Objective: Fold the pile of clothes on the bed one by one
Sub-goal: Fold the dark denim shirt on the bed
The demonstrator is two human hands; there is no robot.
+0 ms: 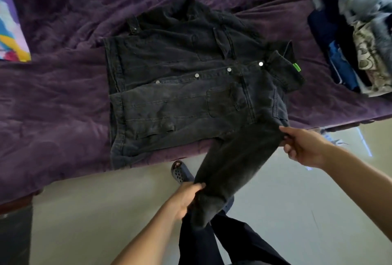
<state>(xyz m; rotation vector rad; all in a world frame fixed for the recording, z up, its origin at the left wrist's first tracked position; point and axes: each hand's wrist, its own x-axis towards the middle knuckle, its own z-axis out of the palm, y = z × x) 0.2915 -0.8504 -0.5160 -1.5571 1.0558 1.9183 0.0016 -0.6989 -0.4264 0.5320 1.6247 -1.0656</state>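
Head view: black denim snap-button jacket [180, 95] flat on purple bed blanket [53, 105], L hand [188, 196] & R hand [303, 148] both pinching its near sleeve [237, 163] off the bed edge; sleeve-fold step, nxt prob. lay it across the front.

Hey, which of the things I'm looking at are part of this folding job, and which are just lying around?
Part of the job:
- jacket, spread on the bed
- its sleeve, gripped by the left hand and the right hand
- pile of clothes, far right

Just lying about:
- blanket
- colourful cloth
- clog on the floor
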